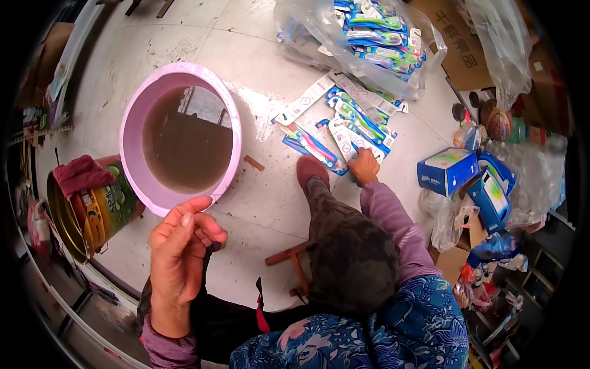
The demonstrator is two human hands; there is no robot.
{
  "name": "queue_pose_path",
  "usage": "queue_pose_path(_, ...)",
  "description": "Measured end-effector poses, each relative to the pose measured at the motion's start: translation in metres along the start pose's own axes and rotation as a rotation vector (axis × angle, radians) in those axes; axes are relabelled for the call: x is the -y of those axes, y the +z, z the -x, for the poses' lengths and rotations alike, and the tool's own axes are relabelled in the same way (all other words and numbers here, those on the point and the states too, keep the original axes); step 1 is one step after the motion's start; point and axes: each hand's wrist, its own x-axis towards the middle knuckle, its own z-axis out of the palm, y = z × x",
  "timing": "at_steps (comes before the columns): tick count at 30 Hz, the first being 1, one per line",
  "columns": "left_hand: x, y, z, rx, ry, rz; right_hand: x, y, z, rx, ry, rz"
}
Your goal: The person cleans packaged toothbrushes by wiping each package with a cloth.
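Toothbrush packs (313, 147), blue-and-white, overlapping, exact count hidden, lie on pale tiled floor (267, 215) beside one clear plastic bag (295, 31). Right hand (365, 165) touches them; grip cannot be told. Left hand (178, 252), fingers loosely curled, pinch unclear, hangs near one round pink plastic basin (132, 147) of murky water (187, 144).

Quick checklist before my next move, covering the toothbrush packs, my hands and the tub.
1. Right hand at the loose toothbrush packs: ok.
2. Right hand's grip on a pack: cannot tell, partly hidden.
3. Packs lined up: not ok, they lie askew on the floor.
4. Packs apart from the pink tub: ok.
5. Tub upright, holding murky water: ok.
6. Left hand empty: cannot tell, curled.
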Motion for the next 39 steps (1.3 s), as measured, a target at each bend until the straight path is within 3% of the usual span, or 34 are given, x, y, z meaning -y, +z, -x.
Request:
queue_pose_path(7, 0.003, 0.003, -0.002, -0.009, -0.009, -0.028, 0.008, -0.021, 0.004, -0.006, -0.008, -0.045)
queue_pose_path(12, 0.003, 0.005, -0.003, 0.001, -0.035, -0.038, 0.024, -0.072, -0.027, -0.163, -0.232, 0.06)
queue_pose_path(20, 0.004, 0.01, -0.005, -0.042, -0.051, -0.048, 0.034, -0.09, -0.104, -0.275, -0.232, 0.087)
queue_pose_path(22, 0.004, 0.012, -0.006, -0.067, -0.046, -0.05, 0.041, -0.087, -0.108, -0.122, -0.114, 0.075)
queue_pose_path(26, 0.005, 0.012, -0.006, -0.049, -0.07, -0.043, 0.042, -0.072, -0.109, -0.15, -0.012, 0.071)
queue_pose_path(35, 0.005, 0.012, 0.002, -0.012, -0.068, -0.081, 0.033, -0.091, -0.078, -0.271, -0.203, 0.001)
queue_pose_path(37, 0.007, 0.012, 0.0, 0.002, -0.08, -0.109, 0.055, -0.11, -0.054, -0.095, -0.229, -0.142)
queue_pose_path(39, 0.014, 0.01, -0.002, -0.004, -0.034, -0.164, 0.073, -0.116, -0.037, 0.375, -0.255, -0.612)
